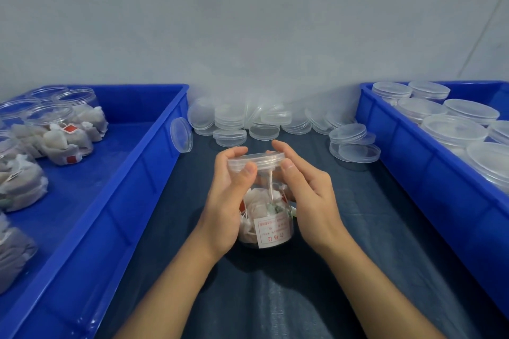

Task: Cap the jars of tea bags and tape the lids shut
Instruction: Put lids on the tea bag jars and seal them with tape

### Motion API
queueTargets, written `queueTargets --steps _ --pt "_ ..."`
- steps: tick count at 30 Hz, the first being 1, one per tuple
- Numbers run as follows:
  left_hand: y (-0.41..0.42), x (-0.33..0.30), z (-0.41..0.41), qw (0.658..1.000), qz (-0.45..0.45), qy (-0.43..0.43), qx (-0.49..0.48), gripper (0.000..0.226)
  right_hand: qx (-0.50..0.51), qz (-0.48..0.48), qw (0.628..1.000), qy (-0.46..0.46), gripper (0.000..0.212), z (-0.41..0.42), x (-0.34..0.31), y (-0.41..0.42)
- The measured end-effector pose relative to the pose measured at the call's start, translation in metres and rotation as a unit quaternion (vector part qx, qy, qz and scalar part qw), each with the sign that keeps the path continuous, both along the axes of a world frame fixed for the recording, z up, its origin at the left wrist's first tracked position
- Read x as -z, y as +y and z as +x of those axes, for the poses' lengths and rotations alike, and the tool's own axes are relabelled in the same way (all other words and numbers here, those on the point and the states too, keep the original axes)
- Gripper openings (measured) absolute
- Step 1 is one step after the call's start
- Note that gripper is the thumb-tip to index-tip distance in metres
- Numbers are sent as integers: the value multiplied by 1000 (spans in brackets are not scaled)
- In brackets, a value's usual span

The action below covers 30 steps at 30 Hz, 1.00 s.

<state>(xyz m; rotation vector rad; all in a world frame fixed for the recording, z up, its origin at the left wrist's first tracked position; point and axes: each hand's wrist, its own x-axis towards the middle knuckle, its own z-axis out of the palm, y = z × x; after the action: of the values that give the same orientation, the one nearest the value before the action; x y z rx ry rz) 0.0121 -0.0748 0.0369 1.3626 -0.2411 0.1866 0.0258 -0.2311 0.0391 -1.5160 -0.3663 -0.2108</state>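
Packing workbench: blue crates [154, 146] of jars [55, 129], loose lids [231, 121].

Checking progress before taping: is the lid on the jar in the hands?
On. The clear lid sits atop the jar, gripped by both hands; whether it is fully tightened cannot be told.

The cloth [358, 228] is dark navy with a fine weave. On it, the jar [264, 217] is clear, its lid [256, 160] clear too, holding white tea bags [256, 206] with small red tags. Its label [274, 231] is white with red print. Left of the jar, a bright blue bin [132, 173] holds clear open jars [52, 124] of off-white bags with red tags. Right of the jar, another blue bin [413, 151] holds clear capped jars [454, 129]. Behind the jar, loose lids [248, 121] are translucent, before a pale grey wall [248, 22].
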Motion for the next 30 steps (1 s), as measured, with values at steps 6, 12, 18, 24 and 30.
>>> queueTargets --steps 6,12,18,24,30 --pt "2 2 1 1000 15 -5 3 62 -5 -26 999 -27 39 -2 -3 1" --pt "1 3 4 1000 14 2 -27 54 -5 -45 999 15 35 2 -8 1" --pt "7 0 18 998 45 19 -37 41 -54 -171 978 108 49 26 -51 -19" --pt "-14 -17 18 970 241 -43 -1 75 -52 -264 960 84 36 24 -97 -45" --pt "-62 -60 3 953 291 -83 -21 99 -22 -393 919 18 59 -3 -139 -78"
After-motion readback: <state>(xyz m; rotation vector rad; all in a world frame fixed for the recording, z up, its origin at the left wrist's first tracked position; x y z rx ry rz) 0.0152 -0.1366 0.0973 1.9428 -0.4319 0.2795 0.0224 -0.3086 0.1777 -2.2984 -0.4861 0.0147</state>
